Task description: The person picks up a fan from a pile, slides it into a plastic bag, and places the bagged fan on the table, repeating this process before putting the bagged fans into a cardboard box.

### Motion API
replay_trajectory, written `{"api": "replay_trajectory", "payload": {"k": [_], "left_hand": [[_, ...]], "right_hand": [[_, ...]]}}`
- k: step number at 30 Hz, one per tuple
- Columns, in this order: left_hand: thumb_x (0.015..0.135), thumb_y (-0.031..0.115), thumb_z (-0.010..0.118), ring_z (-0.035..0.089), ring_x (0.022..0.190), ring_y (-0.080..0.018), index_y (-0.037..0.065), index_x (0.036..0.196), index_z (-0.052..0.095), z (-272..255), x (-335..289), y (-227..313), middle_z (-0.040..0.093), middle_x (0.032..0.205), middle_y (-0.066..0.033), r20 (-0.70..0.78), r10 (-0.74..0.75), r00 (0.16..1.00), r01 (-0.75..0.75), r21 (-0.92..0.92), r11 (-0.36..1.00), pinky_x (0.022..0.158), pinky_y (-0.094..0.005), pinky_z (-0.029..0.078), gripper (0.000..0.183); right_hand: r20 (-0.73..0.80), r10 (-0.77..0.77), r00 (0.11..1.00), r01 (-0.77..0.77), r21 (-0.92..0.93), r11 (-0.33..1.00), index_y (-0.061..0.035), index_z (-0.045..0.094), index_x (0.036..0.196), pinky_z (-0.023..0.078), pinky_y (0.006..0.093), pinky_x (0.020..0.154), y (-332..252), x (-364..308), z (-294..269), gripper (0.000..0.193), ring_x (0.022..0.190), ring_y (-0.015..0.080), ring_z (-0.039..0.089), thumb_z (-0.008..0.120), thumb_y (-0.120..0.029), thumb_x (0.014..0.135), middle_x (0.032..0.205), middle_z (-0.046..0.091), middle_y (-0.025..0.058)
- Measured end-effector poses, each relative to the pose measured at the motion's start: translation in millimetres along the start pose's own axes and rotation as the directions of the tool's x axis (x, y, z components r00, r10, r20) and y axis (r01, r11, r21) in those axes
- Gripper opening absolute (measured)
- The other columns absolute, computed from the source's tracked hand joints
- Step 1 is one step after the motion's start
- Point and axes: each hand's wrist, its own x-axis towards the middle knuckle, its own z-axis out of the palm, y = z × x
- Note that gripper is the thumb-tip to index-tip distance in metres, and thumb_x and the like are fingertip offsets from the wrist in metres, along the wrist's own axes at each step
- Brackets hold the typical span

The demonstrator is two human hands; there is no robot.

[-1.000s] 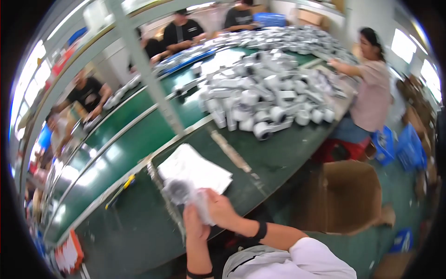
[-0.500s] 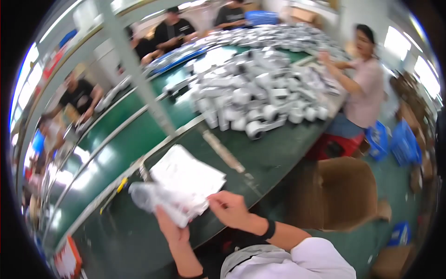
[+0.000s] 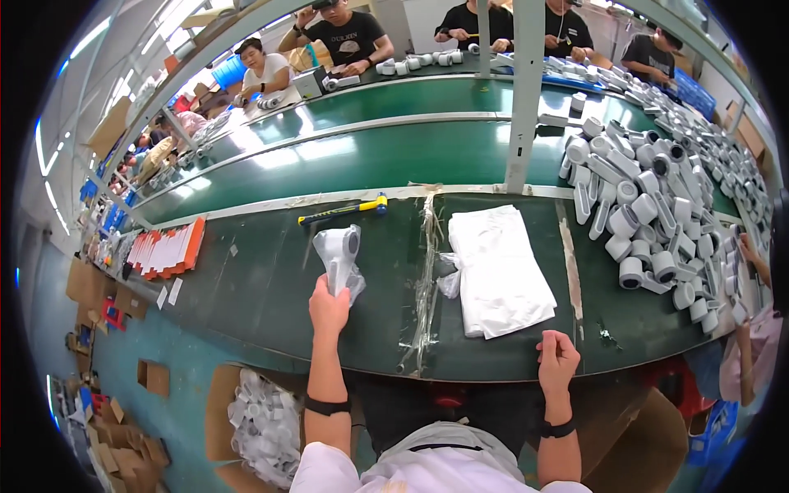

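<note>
My left hand (image 3: 329, 311) is closed around the handle end of a grey-white device with a round head (image 3: 336, 246), which sits inside a clear plastic bag. It is held over the dark green worktable (image 3: 246, 271). At the table's front edge is my right hand (image 3: 559, 359), its fingers curled and nothing visible in them. Just beyond it lies a flat stack of white plastic bags (image 3: 499, 271), with crumpled clear plastic (image 3: 449, 278) at its left side. A yellow and black hammer-like tool (image 3: 343, 209) rests beyond the bagged device.
Many similar devices (image 3: 641, 193) are heaped at the right. Orange-and-white cards (image 3: 167, 249) lie at the left. An open carton of bagged devices (image 3: 265, 427) stands below, left of me; another carton (image 3: 637, 435) is at the right. A metal post (image 3: 523, 99) rises behind the bags. Several people sit beyond.
The view has swung left. My left hand has moved away from the white bags, carrying the bagged device leftward. My right hand has come off the stack to the table edge.
</note>
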Motion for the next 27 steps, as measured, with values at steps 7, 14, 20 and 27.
{"api": "replay_trajectory", "payload": {"k": [7,14,20,27], "left_hand": [[0.077,0.023,0.069,0.06,0.096,-0.0423,0.005,0.116,0.057,2.2,17.6,-31.5,0.064,0.104,-0.022,-0.119,0.088,0.989,-0.05,0.291,0.955,0.082,-0.0488,0.047,0.044],[0.077,0.016,0.073,0.057,0.078,-0.0248,0.003,0.113,0.059,8.9,-37.3,5.0,0.059,0.106,-0.0116,-0.26,0.407,0.876,-0.354,0.228,0.907,0.07,-0.0356,0.048,0.041],[0.084,0.009,0.068,0.052,0.073,-0.013,0.001,0.104,0.063,44.2,-70.9,-10.9,0.059,0.091,-0.0047,0.03,0.289,0.957,-0.279,-0.184,0.943,0.066,-0.026,0.045,0.022],[0.084,0.008,0.067,0.055,0.073,-0.0163,0.002,0.099,0.065,48.3,-69.7,-6.2,0.06,0.089,-0.0066,0.06,0.291,0.955,-0.27,-0.235,0.934,0.066,-0.0288,0.045,0.017]], "right_hand": [[-0.009,-0.017,1.0,0.017,-0.065,0.998,0.0017,0.066,0.088,0.041,0.0198,0.053,-9.0,5.6,-0.8,0.016,0.059,0.003,0.051,0.061,-0.013,0.093,0.067,0.06,-0.0015],[-0.001,0.082,0.997,-0.081,0.14,0.987,-0.0003,0.066,0.095,0.042,0.0186,0.053,-17.0,4.4,-13.6,0.013,0.06,0.0027,0.053,0.064,-0.013,0.092,0.072,0.064,0.0001],[-0.337,-0.215,0.917,0.118,-0.286,0.951,-0.0017,0.062,0.107,0.045,0.0203,0.066,-33.3,62.8,-100.7,0.018,0.075,0.0047,0.053,0.062,-0.009,0.09,0.086,0.06,-0.0022],[-0.19,-0.566,0.802,-0.006,-0.95,0.311,-0.0098,0.05,0.128,0.043,0.0401,0.093,-31.5,188.4,-237.7,0.05,0.114,0.0304,0.05,0.062,-0.007,0.079,0.124,0.053,0.0126]]}}
